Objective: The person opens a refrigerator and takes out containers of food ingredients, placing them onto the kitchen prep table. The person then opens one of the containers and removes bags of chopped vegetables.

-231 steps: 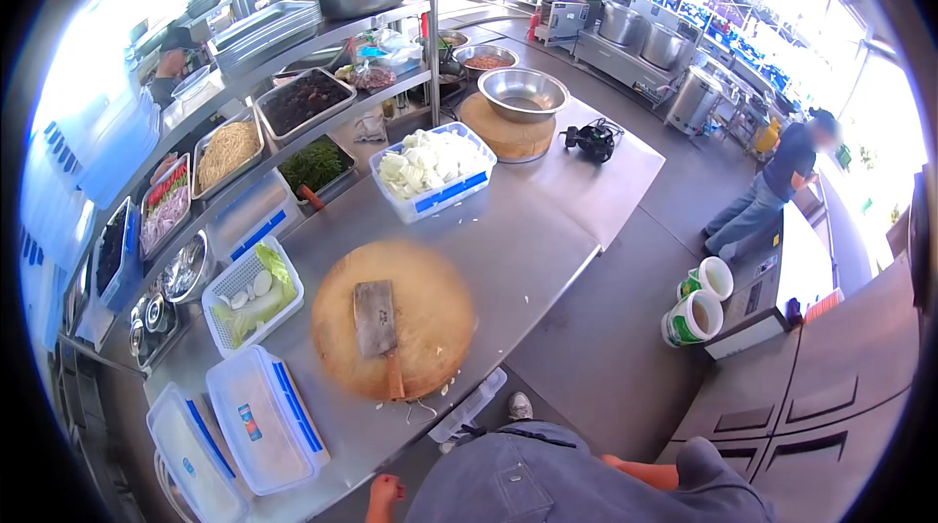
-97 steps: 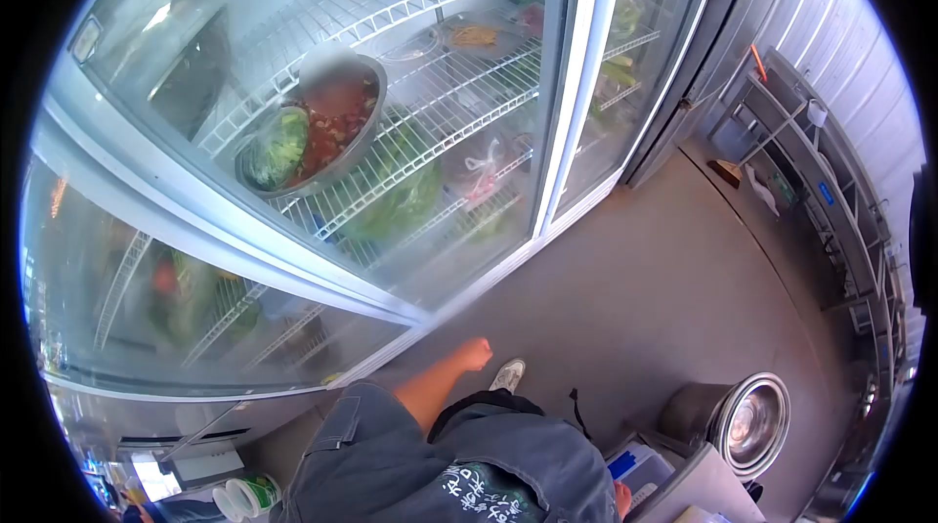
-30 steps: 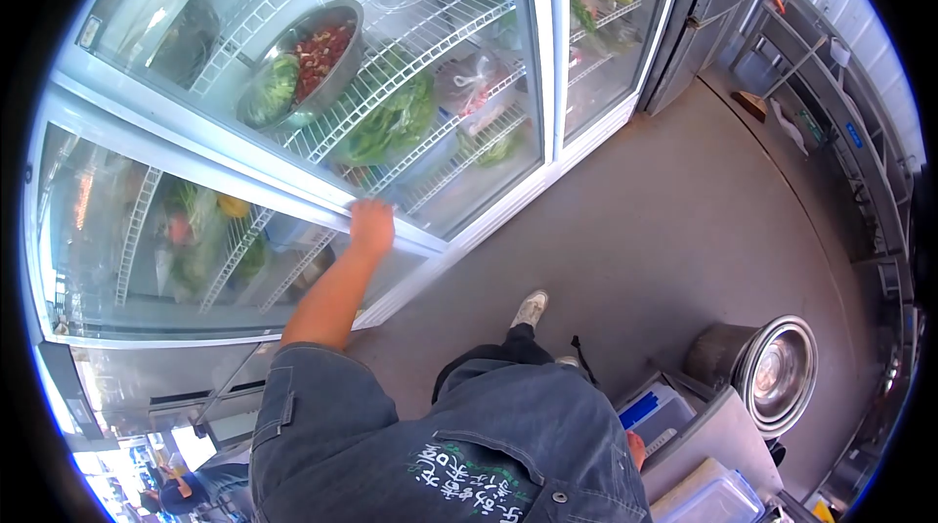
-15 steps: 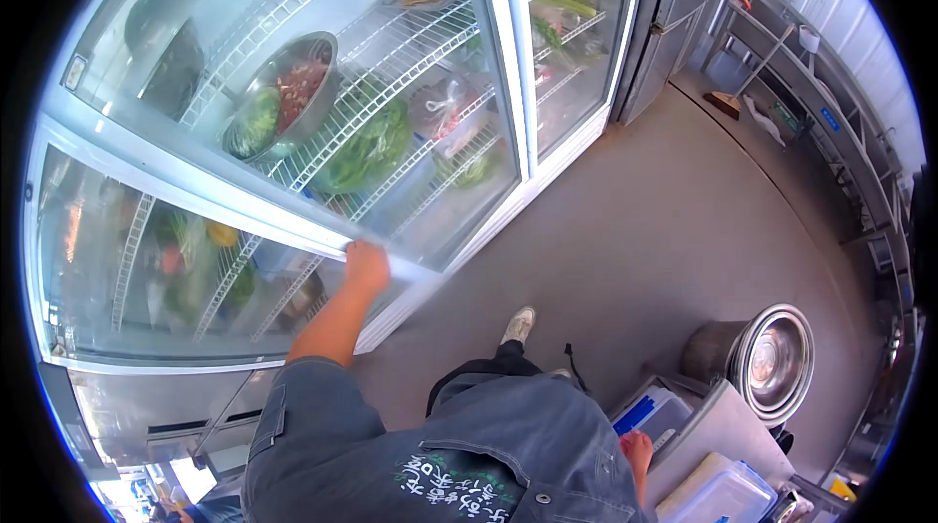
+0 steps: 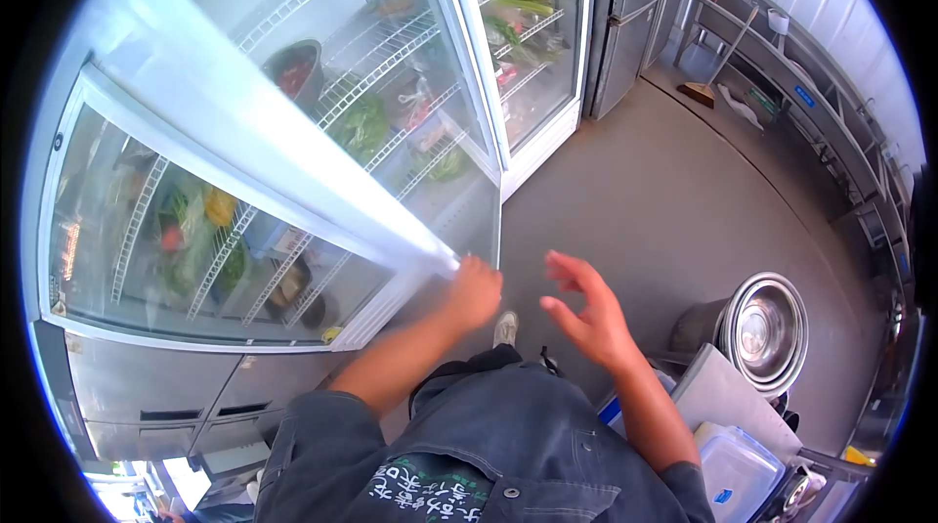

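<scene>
Fridge: tall and glass-fronted [image 5: 545, 149], with food on wire shelves that show through the panes.
White-framed door [image 5: 254, 122]: standing ajar, its free edge angled out towards the person's body; pulled sharply, it could catch the torso or forearm, since they stand so near.
Metal vessels [image 5: 767, 332]: round and nested, beside the counter on the person's right; a step back or a wide elbow might knock them.
Steel bowl [image 5: 311, 83]: on a shelf behind the glass (reddish contents, too blurred to name); a hard jolt of the fridge might shift it.
Shoe [image 5: 505, 329]: pale, just below the left hand; a low door corner could clip it if the foot came forward.
Left hand [image 5: 474, 290]: fingers curled on the door's edge, partly hidden; a slack grip could slip, and a closing door would pinch.
Right hand [image 5: 589, 318]: raised, fingers spread, holding nothing, touching nothing.
</scene>
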